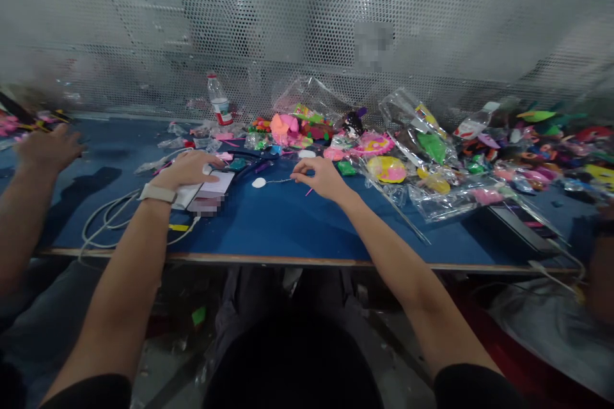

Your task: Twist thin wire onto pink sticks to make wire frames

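My left hand (189, 169) lies curled on a phone (211, 192) on the blue table (268, 223), with a pale watch on the wrist. Whether its fingers grip anything I cannot make out. My right hand (319, 177) is pinched shut on a thin silvery wire or chain that runs left to a small white oval piece (259, 183) lying on the table. A small pink stick (308, 192) lies just below that hand. Colourful plastic toy pieces (288, 128) are heaped right behind both hands.
Clear plastic bags (432, 160) with bright toys spread to the right. A plastic bottle (219, 101) stands at the perforated metal wall. White cables (108, 220) loop near the front edge. Another person's hand (45, 150) rests at far left; another sits at far right.
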The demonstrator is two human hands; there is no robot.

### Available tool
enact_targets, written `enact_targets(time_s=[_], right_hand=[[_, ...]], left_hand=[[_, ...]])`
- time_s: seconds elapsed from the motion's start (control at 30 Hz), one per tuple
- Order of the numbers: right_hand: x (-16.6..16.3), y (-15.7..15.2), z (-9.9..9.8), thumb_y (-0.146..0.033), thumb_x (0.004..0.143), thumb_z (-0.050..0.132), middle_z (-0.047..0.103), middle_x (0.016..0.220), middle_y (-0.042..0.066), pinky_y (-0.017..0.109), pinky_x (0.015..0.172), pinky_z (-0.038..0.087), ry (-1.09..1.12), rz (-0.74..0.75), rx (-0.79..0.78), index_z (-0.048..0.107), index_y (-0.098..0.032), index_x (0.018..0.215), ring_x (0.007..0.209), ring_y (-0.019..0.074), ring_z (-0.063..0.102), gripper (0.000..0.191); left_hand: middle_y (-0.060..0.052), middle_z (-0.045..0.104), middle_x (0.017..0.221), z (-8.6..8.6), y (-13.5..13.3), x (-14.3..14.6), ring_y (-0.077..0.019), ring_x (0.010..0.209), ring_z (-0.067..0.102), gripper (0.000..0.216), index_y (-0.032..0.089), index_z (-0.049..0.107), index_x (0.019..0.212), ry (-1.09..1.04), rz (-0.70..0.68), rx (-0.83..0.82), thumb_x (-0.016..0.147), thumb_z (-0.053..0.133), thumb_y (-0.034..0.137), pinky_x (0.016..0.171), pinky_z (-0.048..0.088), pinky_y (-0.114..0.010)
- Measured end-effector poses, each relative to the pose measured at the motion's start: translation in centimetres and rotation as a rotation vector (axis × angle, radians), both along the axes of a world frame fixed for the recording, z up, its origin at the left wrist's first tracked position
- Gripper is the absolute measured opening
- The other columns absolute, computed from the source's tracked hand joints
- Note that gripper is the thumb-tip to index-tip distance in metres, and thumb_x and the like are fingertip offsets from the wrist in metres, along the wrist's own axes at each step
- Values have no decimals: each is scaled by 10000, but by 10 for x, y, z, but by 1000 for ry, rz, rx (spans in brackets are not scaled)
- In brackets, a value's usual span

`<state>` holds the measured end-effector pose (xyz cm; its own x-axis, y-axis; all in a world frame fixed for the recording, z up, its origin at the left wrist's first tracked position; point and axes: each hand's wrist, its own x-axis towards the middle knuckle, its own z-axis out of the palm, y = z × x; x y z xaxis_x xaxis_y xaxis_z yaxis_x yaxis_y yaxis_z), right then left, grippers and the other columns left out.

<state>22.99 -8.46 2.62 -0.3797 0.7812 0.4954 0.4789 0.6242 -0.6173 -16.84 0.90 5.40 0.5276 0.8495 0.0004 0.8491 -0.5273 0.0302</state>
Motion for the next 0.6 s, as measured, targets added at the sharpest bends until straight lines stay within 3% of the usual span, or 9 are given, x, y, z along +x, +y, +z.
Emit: enact_targets(time_s=[0.13,0.4,0.6], right_hand=[[0,2,-1,-404,962,747,783,811,22,371,828,545,-11,-26,19,762,-245,913,799,212,734,166],[2,4,2,-388,982,741,774,843,32,380,808,487,-103,-103,120,791,-258,889,818,222,683,168],[7,12,-6,-347,1012,733,817,956,36,458,968,477,-219,-89,265,832,-304,999,928,259,703,109]], left_hand=[[-70,710,1438,-2,2,-2,-315,1314,593,623,229,709,1367,-9,8,-2,908,612,639,1161,384,-457],[-47,699,1450,-5,5,-6,-292,1328,569,595,246,706,1399,23,-2,18,916,611,581,1174,362,-449],[-67,700,1436,-10,8,-9,-298,1307,573,640,238,717,1391,-3,-4,22,902,621,639,1167,348,-440]])
